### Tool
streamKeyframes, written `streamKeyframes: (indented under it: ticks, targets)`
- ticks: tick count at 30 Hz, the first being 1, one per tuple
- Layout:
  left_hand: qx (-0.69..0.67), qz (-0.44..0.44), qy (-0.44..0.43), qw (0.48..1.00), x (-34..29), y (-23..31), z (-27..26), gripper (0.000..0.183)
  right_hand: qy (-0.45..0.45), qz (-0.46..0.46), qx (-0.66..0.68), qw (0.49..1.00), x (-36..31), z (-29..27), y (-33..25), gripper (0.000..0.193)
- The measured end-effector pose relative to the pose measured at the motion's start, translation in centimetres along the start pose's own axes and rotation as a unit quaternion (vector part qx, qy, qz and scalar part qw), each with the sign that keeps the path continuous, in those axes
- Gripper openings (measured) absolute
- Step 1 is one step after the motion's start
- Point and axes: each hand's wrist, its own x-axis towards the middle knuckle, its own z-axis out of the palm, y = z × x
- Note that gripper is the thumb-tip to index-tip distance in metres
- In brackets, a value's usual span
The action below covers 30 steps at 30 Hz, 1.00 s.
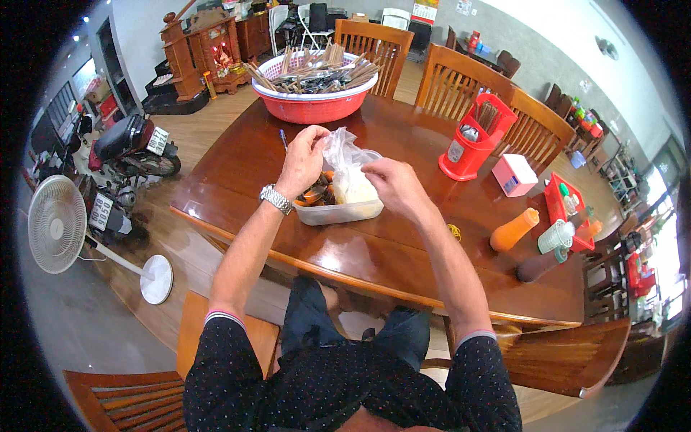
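Note:
A clear plastic bag (341, 150) with something whitish in its lower part stands in a shallow translucent container (344, 214) near the table's front edge. My left hand (305, 157), with a metal watch on the wrist, pinches the bag's gathered top from the left. My right hand (394, 184) is closed at the bag's right side, its fingertips pinched on the plastic. Dark and orange pieces (317, 193) lie in the container left of the bag, partly hidden by my left hand. A blue pen (283, 138) lies just beyond my left hand.
A red basin with a white basket (312, 109) full of chopsticks and spoons stands at the far left. To the right are a red utensil holder (461, 163), pink box (514, 176), orange bottle (515, 229), dark bottle (541, 265), red tray (558, 194) and yellow rubber bands (454, 231).

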Motion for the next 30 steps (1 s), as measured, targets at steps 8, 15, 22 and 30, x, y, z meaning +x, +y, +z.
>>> streamKeyframes:
  ticks: [8, 15, 22, 30]
  targets:
    - [-0.053, -0.04, -0.017, 0.998, -1.3, -0.4, -0.9, 0.014, -0.15, 0.106, -0.264, 0.947, 6.9, 6.1, 5.9, 0.023]
    - [-0.048, 0.004, 0.022, 0.999, -0.7, -1.0, -0.3, 0.016, -0.124, 0.073, -0.281, 0.949, 6.1, 4.5, 6.4, 0.015]
    - [-0.017, 0.004, 0.045, 0.999, -0.8, -0.9, -0.1, 0.016, -0.07, 0.065, -0.184, 0.978, 5.1, 1.6, 4.2, 0.018]
    - [-0.1, -0.105, -0.004, 0.989, -0.9, 0.8, 0.5, 0.02, 0.07, 0.111, 0.067, 0.989, 3.4, 0.6, 4.5, 0.027]
